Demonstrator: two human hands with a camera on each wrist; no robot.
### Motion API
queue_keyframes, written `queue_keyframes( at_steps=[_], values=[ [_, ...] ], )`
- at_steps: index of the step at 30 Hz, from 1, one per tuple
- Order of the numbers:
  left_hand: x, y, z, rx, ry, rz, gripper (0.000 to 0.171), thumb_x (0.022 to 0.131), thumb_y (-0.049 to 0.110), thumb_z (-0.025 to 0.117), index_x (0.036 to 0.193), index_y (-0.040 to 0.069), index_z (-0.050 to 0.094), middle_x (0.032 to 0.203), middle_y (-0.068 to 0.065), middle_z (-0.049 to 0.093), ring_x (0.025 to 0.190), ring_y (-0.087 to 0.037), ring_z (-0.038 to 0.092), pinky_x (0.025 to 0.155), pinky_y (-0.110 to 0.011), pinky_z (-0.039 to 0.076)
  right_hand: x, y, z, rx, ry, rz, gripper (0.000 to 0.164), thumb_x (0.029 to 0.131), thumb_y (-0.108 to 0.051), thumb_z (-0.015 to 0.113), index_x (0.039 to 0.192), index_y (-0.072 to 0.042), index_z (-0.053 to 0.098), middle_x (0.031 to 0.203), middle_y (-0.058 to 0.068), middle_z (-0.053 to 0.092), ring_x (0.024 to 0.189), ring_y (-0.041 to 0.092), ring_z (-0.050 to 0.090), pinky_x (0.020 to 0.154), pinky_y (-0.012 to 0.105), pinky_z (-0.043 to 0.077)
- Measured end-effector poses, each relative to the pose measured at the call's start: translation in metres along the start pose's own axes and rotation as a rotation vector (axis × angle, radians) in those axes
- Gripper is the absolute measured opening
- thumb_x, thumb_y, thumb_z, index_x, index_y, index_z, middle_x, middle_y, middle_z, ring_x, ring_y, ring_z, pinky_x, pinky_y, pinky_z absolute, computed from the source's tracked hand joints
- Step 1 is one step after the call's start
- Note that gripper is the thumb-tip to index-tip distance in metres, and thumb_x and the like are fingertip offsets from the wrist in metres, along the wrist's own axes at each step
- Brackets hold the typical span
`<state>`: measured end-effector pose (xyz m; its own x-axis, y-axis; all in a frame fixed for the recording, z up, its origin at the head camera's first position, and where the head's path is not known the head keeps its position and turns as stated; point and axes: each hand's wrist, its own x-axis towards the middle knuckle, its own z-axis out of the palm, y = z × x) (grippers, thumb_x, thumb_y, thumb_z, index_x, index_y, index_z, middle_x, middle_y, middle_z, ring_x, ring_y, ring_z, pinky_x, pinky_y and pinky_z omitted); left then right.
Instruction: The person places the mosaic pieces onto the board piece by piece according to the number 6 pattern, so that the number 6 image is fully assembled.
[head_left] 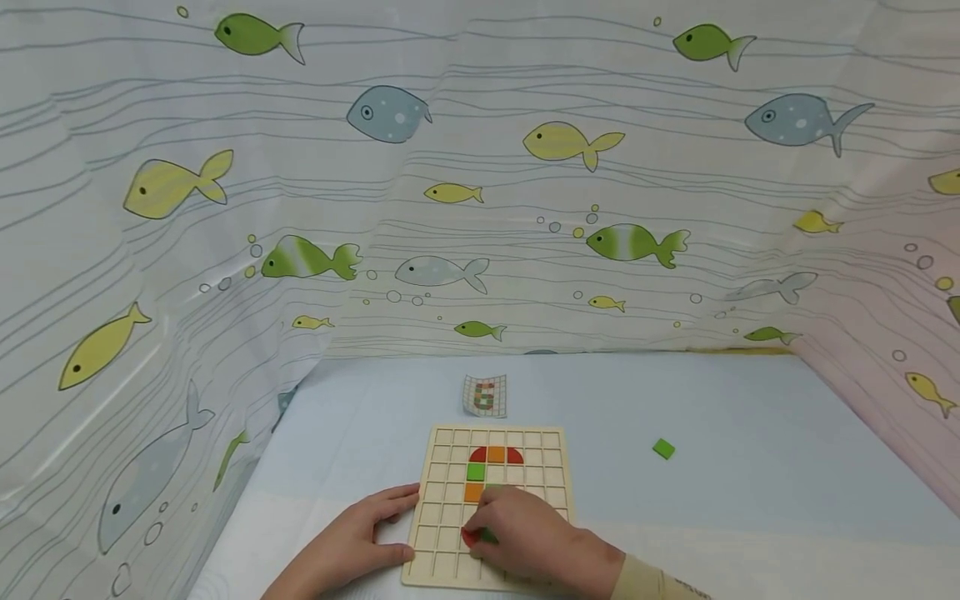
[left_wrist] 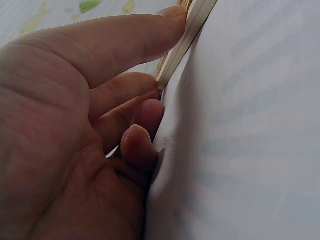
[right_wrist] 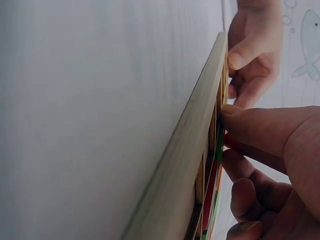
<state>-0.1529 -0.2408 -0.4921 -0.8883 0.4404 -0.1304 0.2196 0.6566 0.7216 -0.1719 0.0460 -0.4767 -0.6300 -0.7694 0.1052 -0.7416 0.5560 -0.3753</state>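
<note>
A pale wooden grid board (head_left: 442, 562) lies on the table. My left hand (head_left: 363, 529) steadies its left edge, thumb and fingertips against the rim; the left wrist view shows the thumb (left_wrist: 150, 37) on that rim. Low on the grid, my right hand (head_left: 532, 529) pinches a red rounded piece (head_left: 468, 537) at a cell. Beside it a green piece (head_left: 489, 535) shows partly under the fingers. Farther up sit red rounded tiles (head_left: 515, 456), an orange tile (head_left: 496, 454), a green square (head_left: 476, 472) and another orange tile (head_left: 473, 492). My right hand hides some cells.
A small printed card (head_left: 485, 396) with a coloured grid pattern lies beyond the board. One loose green tile (head_left: 663, 449) is on the table (head_left: 735, 492) to the right. Fish-patterned sheeting (head_left: 510, 250) walls the back and sides.
</note>
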Motion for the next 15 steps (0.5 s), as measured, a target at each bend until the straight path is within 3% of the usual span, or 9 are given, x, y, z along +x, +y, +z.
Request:
queue_keyframes(
  at_steps=[15],
  values=[
    [0.0001,-0.0012,0.0001,-0.008,-0.003,-0.005,0.075,0.083,0.052,0.074,0.145,0.016,0.052,0.151,0.006,0.043,0.137,-0.028,0.041,0.102,-0.033,0.041,-0.0040,-0.0008,-0.0026,-0.003,-0.005,0.022,0.018,0.088,-0.030,0.076,0.105,-0.024,0.079,0.089,-0.019,0.060,0.081,-0.004,0.050,0.073,0.017,0.045]
  ],
)
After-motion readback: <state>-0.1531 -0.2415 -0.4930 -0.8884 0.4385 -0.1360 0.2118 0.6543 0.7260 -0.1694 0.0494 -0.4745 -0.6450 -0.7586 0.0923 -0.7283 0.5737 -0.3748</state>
